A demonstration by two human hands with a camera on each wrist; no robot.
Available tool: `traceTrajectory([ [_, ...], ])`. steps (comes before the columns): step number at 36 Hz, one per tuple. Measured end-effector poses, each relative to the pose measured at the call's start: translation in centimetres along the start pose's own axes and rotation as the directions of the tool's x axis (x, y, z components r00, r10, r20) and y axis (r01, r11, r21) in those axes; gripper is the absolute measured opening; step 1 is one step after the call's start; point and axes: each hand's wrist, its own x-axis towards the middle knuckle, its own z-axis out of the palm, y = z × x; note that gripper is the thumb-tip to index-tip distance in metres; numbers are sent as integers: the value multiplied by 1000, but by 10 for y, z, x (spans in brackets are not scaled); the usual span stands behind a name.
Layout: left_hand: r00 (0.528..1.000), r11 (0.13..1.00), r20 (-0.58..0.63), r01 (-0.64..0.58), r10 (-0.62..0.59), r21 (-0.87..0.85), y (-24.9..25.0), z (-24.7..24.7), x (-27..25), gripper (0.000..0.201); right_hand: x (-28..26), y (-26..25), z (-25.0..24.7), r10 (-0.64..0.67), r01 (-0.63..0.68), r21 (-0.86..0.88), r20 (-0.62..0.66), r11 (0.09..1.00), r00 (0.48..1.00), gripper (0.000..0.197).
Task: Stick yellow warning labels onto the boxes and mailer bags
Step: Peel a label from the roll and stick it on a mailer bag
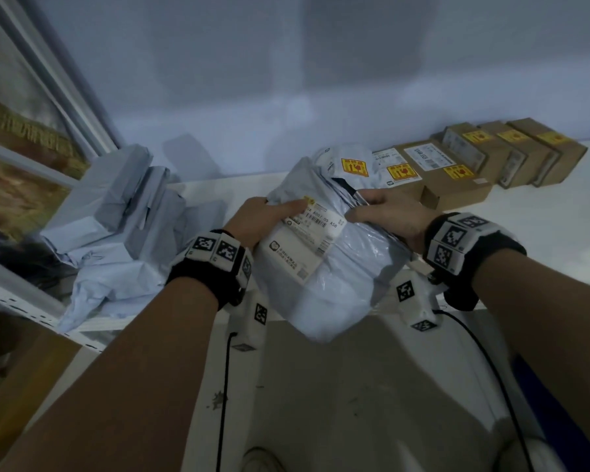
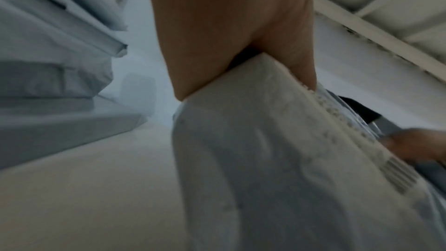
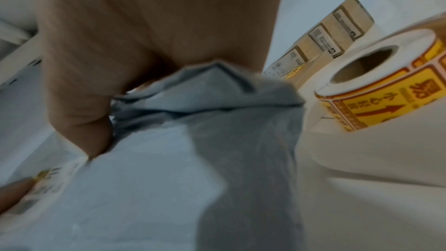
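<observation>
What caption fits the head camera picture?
Both hands, left hand and right hand, hold a grey plastic mailer bag above the white shelf.

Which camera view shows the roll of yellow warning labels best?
The right wrist view: the label roll stands on the white surface beside the mailer bag, its core and yellow print sharp. The head view and the left wrist view do not show it.
</observation>
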Motion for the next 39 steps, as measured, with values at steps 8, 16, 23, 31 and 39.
traceTrajectory([
  [8, 996, 989, 26, 82, -80, -123, -21, -5, -1, 63, 2, 6, 2, -22, 17, -59, -89, 998, 996, 17],
  [16, 994, 965, -22, 94, -103, -246, -36, -5, -5, 35, 5, 17, 1, 205, -211, -197, -53, 957, 977, 77],
  [23, 992, 969, 2, 122, -124, -214, -38, -5, -2, 40, 3, 32, -8, 306, -299, -103, 51, 948, 951, 40],
  [31, 914, 938, 232, 296, -333, 179, -56, -17, -10, 36, 13, 52, -14, 235, -250, -79, -163, 965, 958, 59],
  [39, 871, 869, 225, 345, -437, 354, -66, -10, -6, 42, 13, 45, 3, 125, -192, -220, -284, 957, 951, 25],
])
